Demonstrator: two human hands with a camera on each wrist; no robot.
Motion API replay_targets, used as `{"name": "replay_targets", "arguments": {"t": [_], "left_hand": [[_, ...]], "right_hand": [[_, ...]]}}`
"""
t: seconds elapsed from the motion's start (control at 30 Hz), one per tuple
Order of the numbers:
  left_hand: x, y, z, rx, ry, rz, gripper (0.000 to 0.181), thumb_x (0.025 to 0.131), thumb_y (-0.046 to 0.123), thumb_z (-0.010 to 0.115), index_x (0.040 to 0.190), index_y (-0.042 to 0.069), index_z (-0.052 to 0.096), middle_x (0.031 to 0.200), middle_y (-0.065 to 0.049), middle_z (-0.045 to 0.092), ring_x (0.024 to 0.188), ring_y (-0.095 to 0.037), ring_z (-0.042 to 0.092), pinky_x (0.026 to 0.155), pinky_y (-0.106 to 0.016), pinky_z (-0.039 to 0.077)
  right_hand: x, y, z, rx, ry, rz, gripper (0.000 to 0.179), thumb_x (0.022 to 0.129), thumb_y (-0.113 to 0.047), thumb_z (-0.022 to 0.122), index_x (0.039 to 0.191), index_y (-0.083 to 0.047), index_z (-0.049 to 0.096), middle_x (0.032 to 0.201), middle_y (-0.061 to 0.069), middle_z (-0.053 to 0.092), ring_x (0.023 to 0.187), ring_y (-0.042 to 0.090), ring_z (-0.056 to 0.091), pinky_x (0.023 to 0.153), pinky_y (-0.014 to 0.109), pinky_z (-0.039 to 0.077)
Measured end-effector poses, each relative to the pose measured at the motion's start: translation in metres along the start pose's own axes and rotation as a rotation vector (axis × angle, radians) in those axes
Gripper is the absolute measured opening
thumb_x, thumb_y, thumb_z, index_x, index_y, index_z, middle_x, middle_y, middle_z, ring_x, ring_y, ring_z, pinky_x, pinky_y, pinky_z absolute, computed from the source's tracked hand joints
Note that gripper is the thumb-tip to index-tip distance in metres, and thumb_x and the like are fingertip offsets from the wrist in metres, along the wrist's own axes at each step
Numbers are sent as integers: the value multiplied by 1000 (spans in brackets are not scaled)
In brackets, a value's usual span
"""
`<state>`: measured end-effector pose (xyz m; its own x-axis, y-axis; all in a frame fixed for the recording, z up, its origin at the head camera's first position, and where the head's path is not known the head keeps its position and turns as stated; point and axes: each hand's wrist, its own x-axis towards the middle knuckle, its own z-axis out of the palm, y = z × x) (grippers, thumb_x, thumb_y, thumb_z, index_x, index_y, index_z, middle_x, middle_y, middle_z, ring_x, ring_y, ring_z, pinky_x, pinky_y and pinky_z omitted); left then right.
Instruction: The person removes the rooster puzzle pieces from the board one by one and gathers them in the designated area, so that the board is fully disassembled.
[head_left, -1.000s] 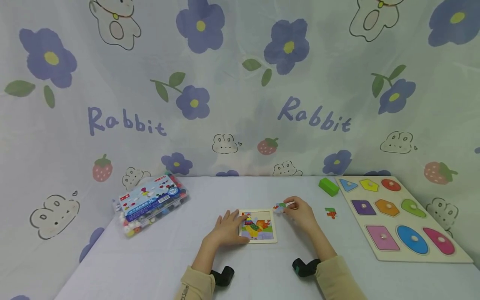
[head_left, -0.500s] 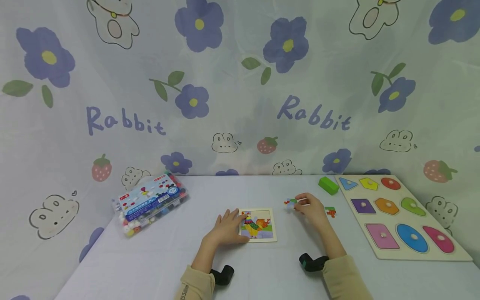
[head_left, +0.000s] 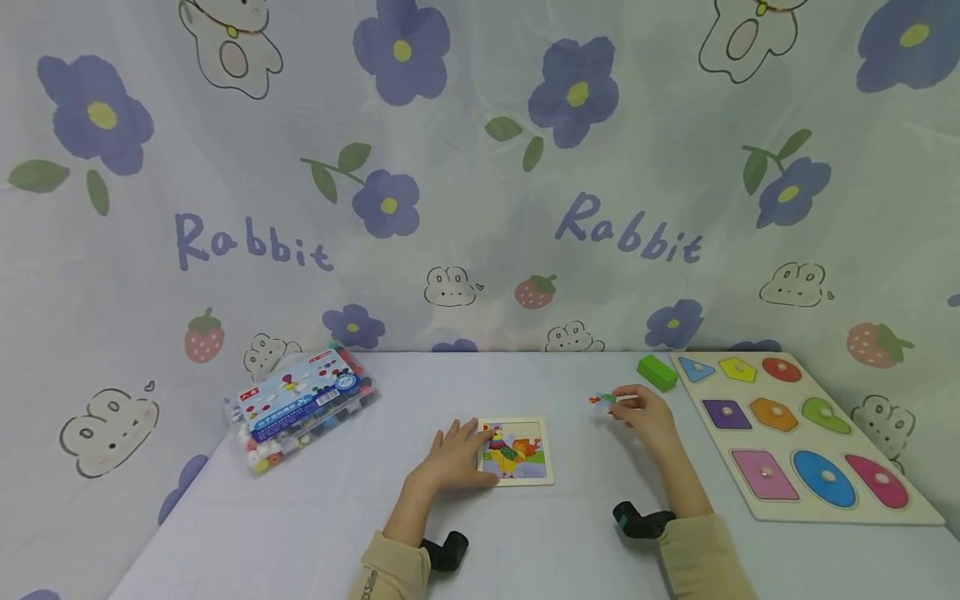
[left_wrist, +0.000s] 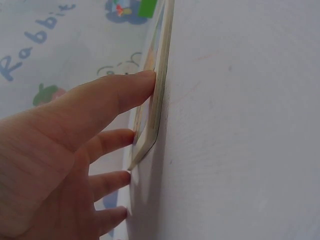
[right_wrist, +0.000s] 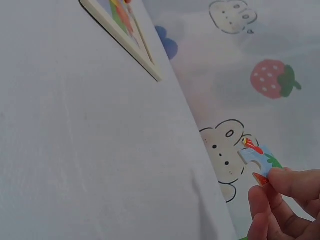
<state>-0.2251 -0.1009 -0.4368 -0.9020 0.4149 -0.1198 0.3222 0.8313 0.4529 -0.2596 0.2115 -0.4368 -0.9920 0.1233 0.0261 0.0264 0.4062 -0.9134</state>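
Observation:
My left hand [head_left: 448, 460] rests on the left side of a small framed jigsaw puzzle [head_left: 517, 457] with a rooster picture, its fingers spread. In the left wrist view the thumb [left_wrist: 112, 97] touches the edge of the wooden frame [left_wrist: 159, 100] and the index finger reaches its corner. To the right of the puzzle, my right hand [head_left: 647, 415] pinches a puzzle piece [head_left: 602, 404] between thumb and fingers. In the right wrist view that puzzle piece [right_wrist: 261, 159] is light blue with red and green parts, held above the table.
At the right lies a board of knobbed shapes [head_left: 780, 425], with a green block [head_left: 657, 372] beside its far corner. A clear box of colourful beads [head_left: 303, 404] sits at the left. Black wrist cameras [head_left: 642, 522] hang below both wrists. A patterned curtain [head_left: 480, 208] stands behind the table.
My right hand has moved right, away from the framed puzzle, carrying the piece. Its hand and wrist now hide another puzzle piece lying on the table. The left hand has stayed in place.

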Motion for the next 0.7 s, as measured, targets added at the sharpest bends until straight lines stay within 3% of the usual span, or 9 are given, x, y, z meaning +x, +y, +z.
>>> {"name": "replay_targets", "arguments": {"t": [0.43, 0.7], "left_hand": [[1, -1, 1, 17, 0, -3, 69, 76, 36, 71, 134, 8, 47, 145, -22, 30, 134, -47, 19, 104, -65, 11], [0, 0, 1, 11, 2, -4, 69, 76, 36, 71, 134, 8, 47, 145, -22, 30, 134, -47, 18, 104, -65, 11]], "right_hand": [[0, 3, -21, 38, 46, 35, 33, 89, -12, 60, 118, 3, 54, 89, 4, 68, 76, 9, 63, 71, 29, 49], [-2, 4, -30, 79, 84, 53, 36, 89, -14, 61, 119, 3, 54, 79, -9, 65, 70, 12, 58, 58, 28, 46]]}}
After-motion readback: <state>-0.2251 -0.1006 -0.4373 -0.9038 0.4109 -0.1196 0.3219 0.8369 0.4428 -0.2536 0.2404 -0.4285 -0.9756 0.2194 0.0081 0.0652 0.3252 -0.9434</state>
